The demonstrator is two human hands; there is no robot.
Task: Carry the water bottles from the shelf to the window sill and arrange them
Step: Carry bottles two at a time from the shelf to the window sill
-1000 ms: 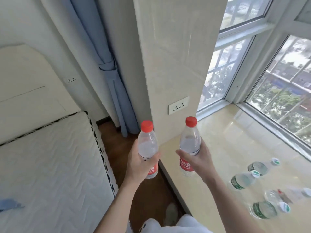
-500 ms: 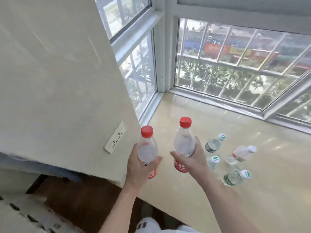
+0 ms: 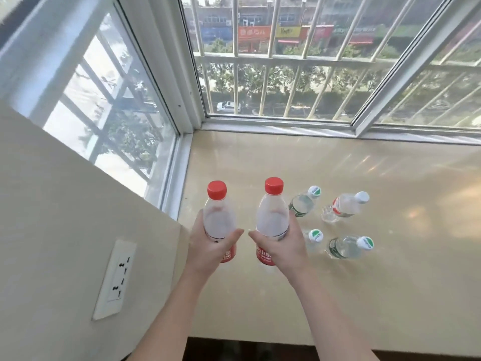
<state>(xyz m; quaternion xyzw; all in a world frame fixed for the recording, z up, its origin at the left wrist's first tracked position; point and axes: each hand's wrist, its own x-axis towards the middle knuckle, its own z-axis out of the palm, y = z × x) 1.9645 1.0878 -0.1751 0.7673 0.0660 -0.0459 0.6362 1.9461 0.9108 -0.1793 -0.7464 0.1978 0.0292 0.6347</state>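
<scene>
My left hand (image 3: 210, 246) grips a clear water bottle with a red cap and red label (image 3: 219, 217), held upright over the left part of the beige window sill (image 3: 390, 269). My right hand (image 3: 282, 247) holds a second red-capped bottle (image 3: 272, 214) upright beside it. On the sill to the right stand several smaller bottles: a green-labelled one (image 3: 303, 203), a red-labelled one with a white cap (image 3: 345, 207), another green-labelled one (image 3: 347, 246), and one mostly hidden behind my right hand, its cap (image 3: 315, 235) showing.
A cream wall (image 3: 65, 243) with a white socket (image 3: 115, 278) juts in at the left. Window frames and barred glass (image 3: 273, 74) close off the sill at the back and left. The sill's front edge (image 3: 260, 346) drops to a dark floor.
The view has swung from the bed and wall toward the window. Both hands have carried their bottles forward over the sill, close to the standing bottles.
</scene>
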